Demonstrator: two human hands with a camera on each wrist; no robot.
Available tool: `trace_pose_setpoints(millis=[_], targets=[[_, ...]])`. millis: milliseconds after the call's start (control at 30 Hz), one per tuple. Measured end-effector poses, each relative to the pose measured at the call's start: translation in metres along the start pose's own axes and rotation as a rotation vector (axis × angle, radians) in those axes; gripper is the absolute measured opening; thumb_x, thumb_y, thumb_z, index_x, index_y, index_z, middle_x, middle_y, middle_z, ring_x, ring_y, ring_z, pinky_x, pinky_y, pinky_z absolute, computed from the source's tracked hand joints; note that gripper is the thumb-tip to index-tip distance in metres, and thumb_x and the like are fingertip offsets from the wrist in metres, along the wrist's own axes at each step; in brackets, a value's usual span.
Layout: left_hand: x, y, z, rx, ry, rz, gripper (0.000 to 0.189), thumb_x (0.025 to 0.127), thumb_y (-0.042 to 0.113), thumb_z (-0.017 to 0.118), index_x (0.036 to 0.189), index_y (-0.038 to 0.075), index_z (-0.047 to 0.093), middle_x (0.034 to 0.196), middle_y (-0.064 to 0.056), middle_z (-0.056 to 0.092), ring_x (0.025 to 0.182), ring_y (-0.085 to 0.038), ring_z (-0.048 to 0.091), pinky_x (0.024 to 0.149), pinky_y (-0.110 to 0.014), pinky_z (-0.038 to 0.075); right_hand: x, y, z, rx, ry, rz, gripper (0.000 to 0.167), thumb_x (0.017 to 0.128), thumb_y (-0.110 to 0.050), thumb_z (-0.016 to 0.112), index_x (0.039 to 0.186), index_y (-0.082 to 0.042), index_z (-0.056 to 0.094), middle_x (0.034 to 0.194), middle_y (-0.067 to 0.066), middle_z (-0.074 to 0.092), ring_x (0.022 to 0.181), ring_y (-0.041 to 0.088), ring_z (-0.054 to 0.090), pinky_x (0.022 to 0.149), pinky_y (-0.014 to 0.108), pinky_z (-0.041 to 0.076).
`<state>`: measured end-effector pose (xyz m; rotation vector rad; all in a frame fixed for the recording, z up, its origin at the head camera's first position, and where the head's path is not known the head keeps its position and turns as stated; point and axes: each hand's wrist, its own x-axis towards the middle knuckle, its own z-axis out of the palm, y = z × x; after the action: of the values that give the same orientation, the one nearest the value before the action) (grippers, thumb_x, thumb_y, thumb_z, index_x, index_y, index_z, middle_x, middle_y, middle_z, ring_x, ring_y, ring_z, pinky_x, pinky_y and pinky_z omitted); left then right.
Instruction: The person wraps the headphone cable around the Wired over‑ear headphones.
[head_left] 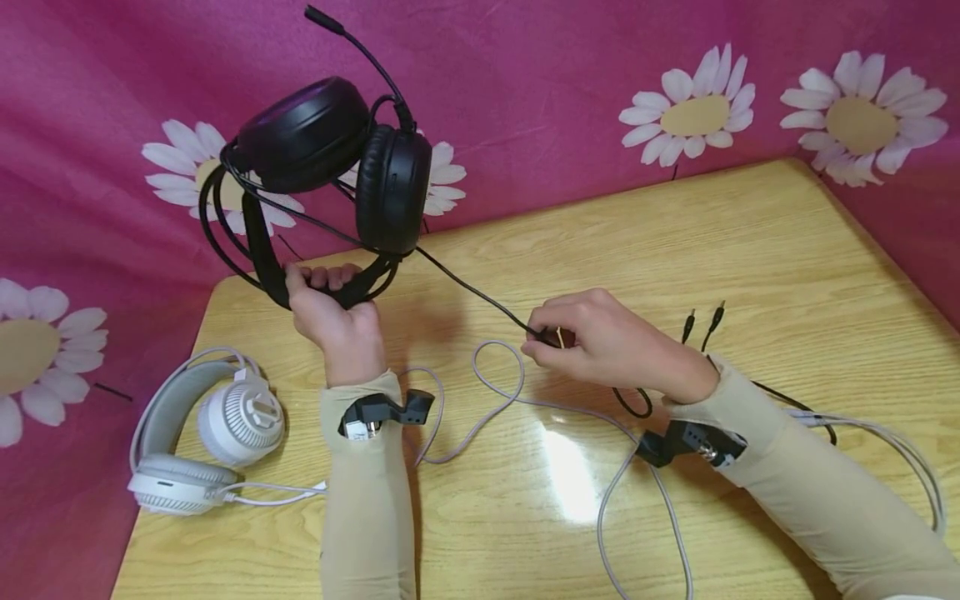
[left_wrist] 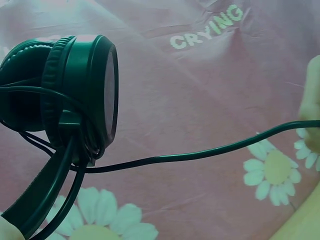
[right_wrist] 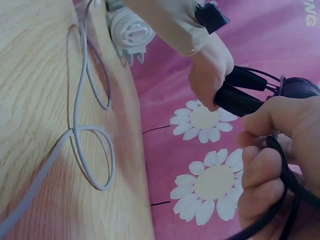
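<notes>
My left hand point(head_left: 333, 321) grips the headband of a black headset point(head_left: 300, 142), holding it up off the table with the ear cups above the hand and the boom microphone pointing up. Some of its cable loops around the headband. From the ear cup a black cable point(head_left: 480, 293) stretches to my right hand point(head_left: 592, 333), which pinches it between thumb and fingers. The right wrist view shows curled right fingers point(right_wrist: 262, 172) with black cable running through them. Two black plugs point(head_left: 703, 323) lie on the table beyond my right wrist.
A white headset point(head_left: 240, 421) lies at the table's left edge. Its pale grey cable point(head_left: 517, 400) loops across the middle of the wooden table point(head_left: 750, 250) and under my right forearm. A pink cloth with daisies point(head_left: 525, 100) hangs behind the table.
</notes>
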<state>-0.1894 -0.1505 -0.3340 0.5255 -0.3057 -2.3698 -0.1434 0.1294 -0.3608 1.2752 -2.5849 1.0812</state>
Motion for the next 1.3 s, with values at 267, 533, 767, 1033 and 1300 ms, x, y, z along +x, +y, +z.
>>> trace_pose_setpoints(millis=[267, 533, 767, 1033, 1300], targets=[[0.008, 0.012, 0.000, -0.014, 0.046, 0.038, 0.040, 0.107, 0.016, 0.053, 0.069, 0.009, 0.041, 0.066, 0.001, 0.037, 0.057, -0.014, 0.035, 0.056, -0.027, 0.034, -0.001, -0.001, -0.002, 0.015, -0.018, 0.009, 0.017, 0.098, -0.018, 0.069, 0.081, -0.021, 0.064, 0.070, -0.011, 0.053, 0.060, 0.001, 0.044, 0.056, 0.019, 0.038], [0.011, 0.010, -0.002, 0.035, 0.027, 0.111, 0.042, 0.107, 0.015, 0.050, 0.067, 0.009, 0.039, 0.064, 0.002, 0.035, 0.056, -0.013, 0.034, 0.055, -0.024, 0.034, -0.002, -0.003, -0.007, 0.091, -0.097, 0.020, 0.014, 0.097, -0.022, 0.071, 0.084, -0.025, 0.066, 0.066, -0.016, 0.053, 0.055, -0.002, 0.045, 0.053, 0.018, 0.039], [0.008, 0.001, -0.003, 0.114, 0.019, 0.173, 0.035, 0.107, 0.012, 0.050, 0.074, 0.010, 0.042, 0.067, 0.003, 0.036, 0.056, -0.011, 0.033, 0.053, -0.023, 0.034, -0.005, -0.009, -0.013, 0.245, -0.185, 0.036, 0.024, 0.097, -0.024, 0.071, 0.076, -0.024, 0.060, 0.058, -0.017, 0.040, 0.045, -0.005, 0.044, 0.050, 0.016, 0.032], [0.006, -0.008, -0.006, 0.199, -0.004, 0.210, 0.035, 0.106, 0.011, 0.054, 0.072, 0.012, 0.042, 0.066, 0.004, 0.035, 0.053, -0.009, 0.034, 0.052, -0.022, 0.035, -0.007, -0.013, -0.016, 0.332, -0.239, -0.046, 0.029, 0.096, -0.020, 0.072, 0.072, -0.022, 0.057, 0.062, -0.022, 0.035, 0.055, -0.006, 0.031, 0.053, 0.014, 0.026], [0.006, -0.012, -0.006, 0.228, -0.032, 0.243, 0.032, 0.104, 0.011, 0.059, 0.074, 0.013, 0.046, 0.067, 0.005, 0.036, 0.054, -0.009, 0.034, 0.053, -0.021, 0.036, -0.011, -0.015, -0.018, 0.455, -0.264, -0.123, 0.033, 0.095, -0.009, 0.070, 0.067, -0.018, 0.054, 0.057, -0.010, 0.036, 0.056, -0.006, 0.032, 0.053, 0.014, 0.027]])
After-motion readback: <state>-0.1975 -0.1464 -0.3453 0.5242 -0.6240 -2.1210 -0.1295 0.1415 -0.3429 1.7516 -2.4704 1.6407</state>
